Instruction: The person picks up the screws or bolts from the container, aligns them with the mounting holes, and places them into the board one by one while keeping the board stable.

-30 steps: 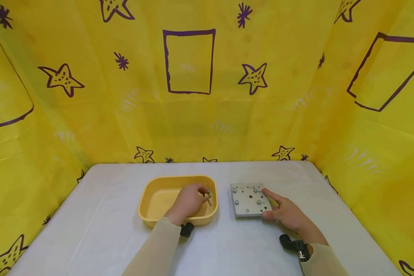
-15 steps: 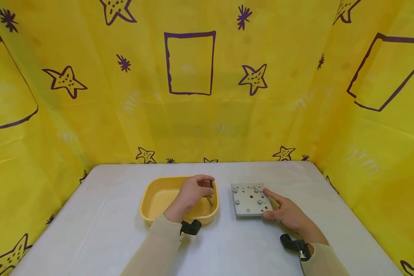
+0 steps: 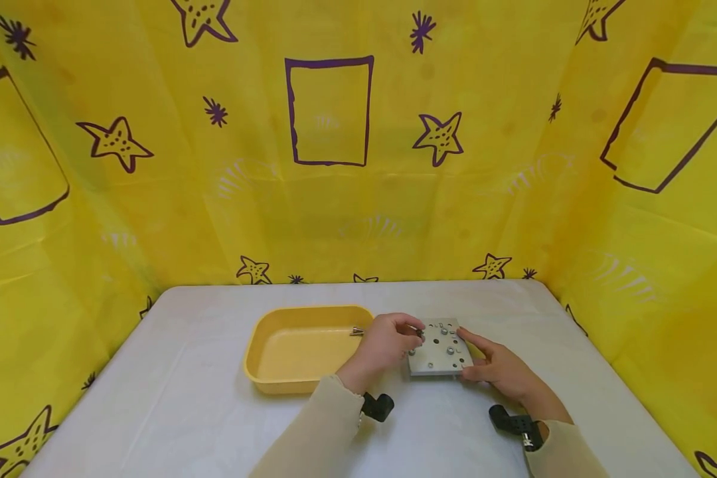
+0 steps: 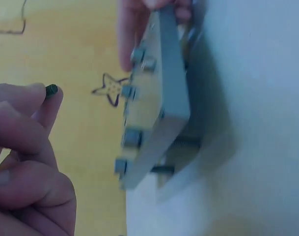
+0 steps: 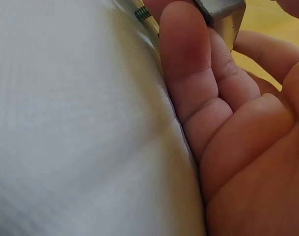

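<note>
Tabletop (image 3: 215, 411): left hand (image 3: 388, 342) seemingly pinching screw (image 4: 51, 90).

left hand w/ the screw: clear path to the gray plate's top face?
Probably yes. The left hand pinches a small screw right at the gray plate's left edge; the right hand holds the opposite side, leaving the holed top uncovered.

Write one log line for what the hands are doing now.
left hand: pinches screw | right hand: holds plate | tray: beside plate

I see my left hand (image 3: 385, 342) pinching a small bolt (image 3: 419, 331) at the grey plate (image 3: 439, 348) my right hand (image 3: 498, 372) steadies beside the yellow tray (image 3: 275, 372)
</note>
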Demonstrator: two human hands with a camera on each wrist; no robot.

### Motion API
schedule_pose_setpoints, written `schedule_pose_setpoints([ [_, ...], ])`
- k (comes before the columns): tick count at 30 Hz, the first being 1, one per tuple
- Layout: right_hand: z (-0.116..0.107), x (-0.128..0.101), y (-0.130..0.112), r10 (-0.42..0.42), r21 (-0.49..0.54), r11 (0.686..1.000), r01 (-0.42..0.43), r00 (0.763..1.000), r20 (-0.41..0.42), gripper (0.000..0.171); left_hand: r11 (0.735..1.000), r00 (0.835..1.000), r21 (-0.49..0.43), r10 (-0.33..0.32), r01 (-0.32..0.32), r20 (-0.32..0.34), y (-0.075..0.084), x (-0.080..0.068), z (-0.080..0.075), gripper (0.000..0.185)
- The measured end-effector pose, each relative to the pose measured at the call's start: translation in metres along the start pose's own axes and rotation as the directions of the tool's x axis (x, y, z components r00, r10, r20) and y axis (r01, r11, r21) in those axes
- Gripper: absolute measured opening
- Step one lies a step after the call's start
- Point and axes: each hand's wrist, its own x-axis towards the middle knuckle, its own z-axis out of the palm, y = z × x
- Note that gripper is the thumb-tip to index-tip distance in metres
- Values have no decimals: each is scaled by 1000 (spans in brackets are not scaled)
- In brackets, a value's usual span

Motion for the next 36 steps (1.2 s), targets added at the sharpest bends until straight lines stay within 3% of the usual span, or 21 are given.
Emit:
schedule_pose_setpoints([
  [6,-2,0,-2,-9,19,1000,9,1000,-2,92,985,996,146,84,-87,31,0,6,34,19],
  [10,-2,-2,-4,-27,31,999,27,1000,3,90,958,991,256,125,-132,44,-4,10,49,19],
  [14,-3,-3,-4,-46,34,998,46,999,9,89,905,982,382,178,-190,66,-6,14,57,19],
  [17,-4,-2,-2,-67,32,997,67,998,12,87,846,972,479,214,-233,94,-6,15,62,18],
  [22,-5,-2,0,-84,33,996,83,996,19,85,775,955,560,269,-291,125,-5,15,66,16],
  [29,-4,-1,4,-70,111,992,63,996,57,86,767,952,566,274,-304,139,-6,15,68,17],
  [36,-4,0,5,-48,96,994,44,998,46,87,754,950,578,262,-312,170,-6,12,66,19],
])
